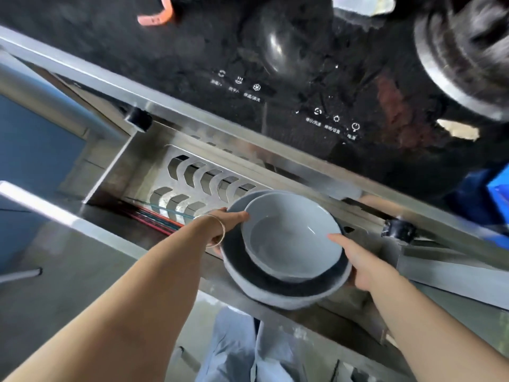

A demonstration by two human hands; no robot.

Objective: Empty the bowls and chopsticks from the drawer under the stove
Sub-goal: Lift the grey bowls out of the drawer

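A stack of grey bowls is held over the open steel drawer (115,172): a small pale bowl (289,238) nests inside a wide bowl with a dark inside (275,288). My left hand (224,226) grips the stack's left rim, a thin bangle on its wrist. On the right rim, my right hand (363,260) holds on with its thumb over the edge. Red and dark chopsticks (154,220) lie in the drawer's left part, beside a perforated steel rack (192,183).
The black glass stove top (275,78) with touch controls lies above the drawer. A pot (465,51) stands on it at the right, and an orange handle (157,15) shows at the top. Blue cabinet fronts (30,144) are at the left.
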